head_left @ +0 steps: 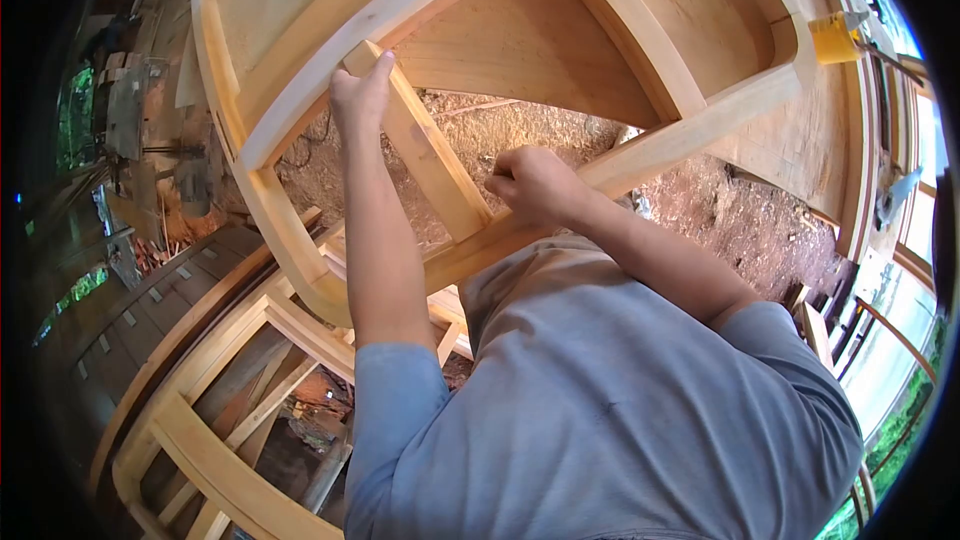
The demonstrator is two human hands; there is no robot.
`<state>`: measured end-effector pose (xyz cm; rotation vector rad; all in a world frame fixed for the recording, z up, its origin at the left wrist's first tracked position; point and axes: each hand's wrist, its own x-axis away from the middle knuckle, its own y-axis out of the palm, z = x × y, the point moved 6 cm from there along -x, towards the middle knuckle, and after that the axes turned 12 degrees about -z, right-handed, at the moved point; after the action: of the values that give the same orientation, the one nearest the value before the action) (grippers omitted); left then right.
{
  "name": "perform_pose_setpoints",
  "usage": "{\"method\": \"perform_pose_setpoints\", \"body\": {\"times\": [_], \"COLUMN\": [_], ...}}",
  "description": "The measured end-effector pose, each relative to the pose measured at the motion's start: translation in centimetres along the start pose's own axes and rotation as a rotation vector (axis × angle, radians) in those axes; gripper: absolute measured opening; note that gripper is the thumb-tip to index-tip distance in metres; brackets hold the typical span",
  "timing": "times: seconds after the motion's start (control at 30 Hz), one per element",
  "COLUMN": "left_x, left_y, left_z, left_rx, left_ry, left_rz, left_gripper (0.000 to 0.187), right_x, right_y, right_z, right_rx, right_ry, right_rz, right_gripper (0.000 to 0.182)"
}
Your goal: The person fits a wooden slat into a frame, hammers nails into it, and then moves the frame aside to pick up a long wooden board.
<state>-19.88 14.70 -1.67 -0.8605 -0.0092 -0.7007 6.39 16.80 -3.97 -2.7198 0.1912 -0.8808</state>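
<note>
My left hand [362, 95] is closed around the upper end of a short wooden slat [430, 150], with the thumb lying over its top. That slat spans a curved wooden frame [500, 230], from the pale curved rail [385, 20] down to the near rail. Close to the slat's lower end, my right hand [540, 185] is curled into a fist just above the near rail. Its fingers face away from me, so anything inside them is hidden. A second curved crosspiece [635, 35] joins the rails farther right.
Wooden panels [520, 35] lie beneath the frame's far side. A yellow object [835, 38] sits at the right corner. Another wooden frame [215, 450] stands at the lower left. Wood shavings cover the dirt floor [720, 210].
</note>
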Motion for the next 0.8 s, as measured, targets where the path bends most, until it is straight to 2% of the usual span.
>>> {"method": "perform_pose_setpoints", "body": {"times": [0.13, 0.2, 0.33, 0.4, 0.53, 0.6, 0.63, 0.7, 0.73, 0.8], "left_x": [0.0, 0.3, -0.6, -0.2, -0.4, -0.6, -0.7, -0.5, -0.3, -0.4], "left_y": [1.2, 1.4, 2.0, 2.2, 2.4, 2.4, 2.3, 2.4, 2.4, 2.5], "left_z": [0.3, 0.1, -1.0, -1.2, -1.6, -1.6, -1.5, -1.4, -1.2, -1.1], "left_rx": [-0.077, -0.162, -0.194, -0.164, -0.155, -0.183, -0.178, -0.197, -0.188, -0.242], "left_ry": [-0.042, -0.063, 0.023, -0.042, -0.044, 0.001, 0.005, -0.002, 0.007, -0.096], "left_rz": [-0.048, 0.022, 0.112, 0.078, 0.096, 0.126, 0.130, 0.085, 0.086, 0.073], "left_gripper": [0.052, 0.047, 0.044, 0.046, 0.046, 0.046, 0.046, 0.047, 0.047, 0.048], "right_x": [-0.6, -1.3, -1.2, -0.3, 0.1, 0.0, -0.2, -0.7, -0.5, 0.7], "right_y": [0.4, 1.2, 1.5, 1.4, 1.3, 1.4, 1.7, 1.0, 1.2, -0.5], "right_z": [0.7, 1.0, 0.1, -0.9, -1.4, -1.4, -1.1, 0.5, 0.9, 1.8], "right_rx": [-0.082, -0.070, 0.047, 0.089, 0.131, 0.075, 0.082, -0.086, -0.077, -0.386], "right_ry": [-0.049, -0.145, -0.164, -0.207, -0.229, -0.261, -0.262, -0.141, -0.140, -0.231], "right_rz": [0.032, -0.073, -0.132, -0.183, -0.230, -0.260, -0.256, 0.070, 0.079, 0.260], "right_gripper": [0.028, 0.034, 0.037, 0.059, 0.060, 0.043, 0.043, 0.049, 0.049, 0.050]}}
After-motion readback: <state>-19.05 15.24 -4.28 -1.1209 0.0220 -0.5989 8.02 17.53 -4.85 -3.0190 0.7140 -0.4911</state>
